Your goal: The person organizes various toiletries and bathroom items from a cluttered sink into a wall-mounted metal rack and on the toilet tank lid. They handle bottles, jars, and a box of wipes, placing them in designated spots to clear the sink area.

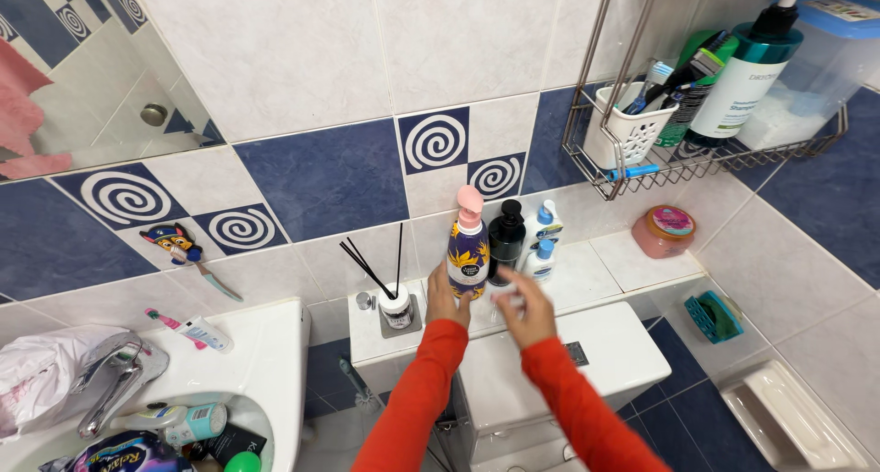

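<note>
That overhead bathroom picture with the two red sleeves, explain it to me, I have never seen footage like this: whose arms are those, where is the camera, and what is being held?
There is only one picture, from a camera worn on a person's head, looking down at their own arms. The left hand grips a purple pump bottle with a pink top, standing on the white tiled ledge behind the toilet tank. The right hand is open, holding nothing, near a black pump bottle and two white bottles. A reed diffuser stands to the left. A wire rack hangs above.
</note>
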